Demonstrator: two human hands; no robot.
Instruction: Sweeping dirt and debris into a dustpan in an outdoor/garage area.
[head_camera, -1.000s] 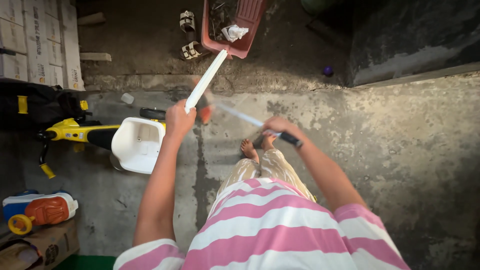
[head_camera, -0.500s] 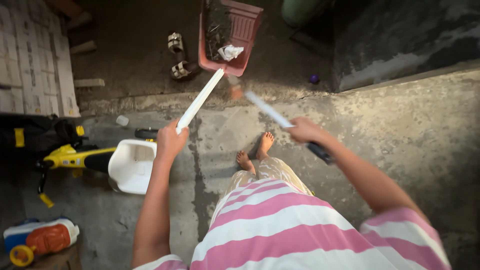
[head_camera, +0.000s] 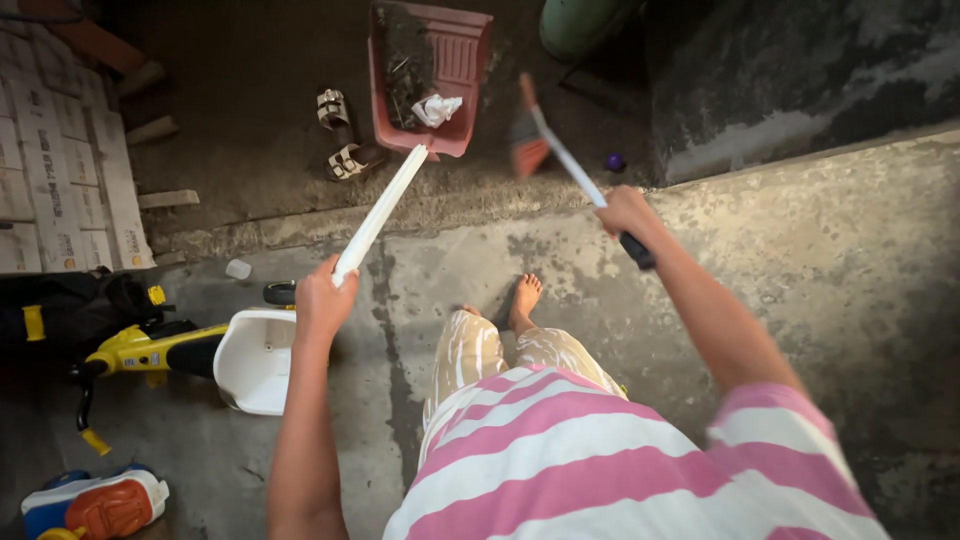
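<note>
- The person's pink-and-white striped shirt fills the bottom edge and hides most of the legs; only one bare foot shows clearly on the concrete floor.
- The left hand is wrapped tight around the white handle of a red dustpan; the pan rests on the darker, lower ground beyond the step, with crumpled paper and dark debris in it.
- The right hand is clenched on the black grip of a small broom; its orange bristles are blurred, just right of the pan.
- A yellow ride-on toy with a white seat stands beside the left arm, partly in shadow.
- Further off: a pair of sandals, stacked cartons cut off at the left edge, and a small purple ball.
</note>
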